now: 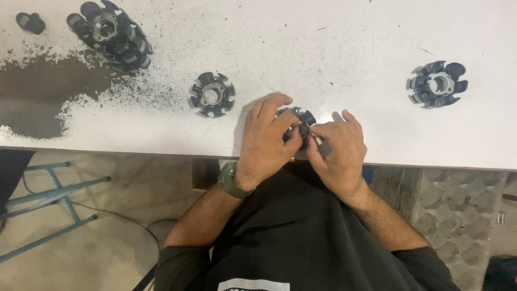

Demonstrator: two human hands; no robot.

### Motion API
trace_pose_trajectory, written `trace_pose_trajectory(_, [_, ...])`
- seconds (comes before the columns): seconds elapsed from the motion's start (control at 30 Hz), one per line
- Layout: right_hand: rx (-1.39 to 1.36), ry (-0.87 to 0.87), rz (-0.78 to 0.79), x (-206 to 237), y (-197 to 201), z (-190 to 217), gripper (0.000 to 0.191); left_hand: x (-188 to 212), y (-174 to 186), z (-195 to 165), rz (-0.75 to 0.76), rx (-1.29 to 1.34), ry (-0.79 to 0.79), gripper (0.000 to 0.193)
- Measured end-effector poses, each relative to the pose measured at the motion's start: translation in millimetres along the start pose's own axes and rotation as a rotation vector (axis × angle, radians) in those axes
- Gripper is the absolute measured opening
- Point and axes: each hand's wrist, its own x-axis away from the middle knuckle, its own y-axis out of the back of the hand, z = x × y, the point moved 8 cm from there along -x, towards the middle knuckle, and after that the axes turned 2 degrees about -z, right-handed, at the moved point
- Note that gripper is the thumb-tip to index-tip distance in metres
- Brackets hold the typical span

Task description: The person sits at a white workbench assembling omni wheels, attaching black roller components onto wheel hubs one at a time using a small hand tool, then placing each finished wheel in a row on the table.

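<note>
Both hands are bunched up at the near edge of the white table point(350, 48), working on one small black stator point(300, 119). Left hand point(266, 134) is curled around its left side, fingers closed on it. Right hand point(339, 148) is pinched shut on something thin and pale, looks like a little tool point(319, 141), but it's mostly hidden so can't say for sure.

Three more stators sit on the table: one point(212, 94) just left of the hands, one point(437, 84) far right, and a stack point(110, 35) top left by a worn dark patch point(48, 91). Green watch point(229, 180) on the left wrist.
</note>
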Motion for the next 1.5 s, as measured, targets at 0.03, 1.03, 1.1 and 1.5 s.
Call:
trace_pose_trajectory(0.03, [-0.010,-0.006,0.004,-1.3,0.3,-0.7,0.026,-0.8,-0.4,-2.2,0.015,-0.024,-0.016,0.013])
trace_pose_trajectory(1.03, [-0.009,0.054,0.026,2.2,-3.9,1.0,0.029,5.3,-11.1,1.2,-0.064,-0.010,-0.012,0.011])
trace_pose_trajectory(1.1, [0.006,0.074,0.032,0.1,-4.0,3.7,0.029,5.9,-11.4,2.1,-0.069,-0.013,-0.009,0.010])
trace_pose_trajectory(1.5, [-0.067,0.017,0.017,-1.4,6.9,1.9,0.024,8.4,15.8,1.5,-0.193,0.110,0.029,0.016])
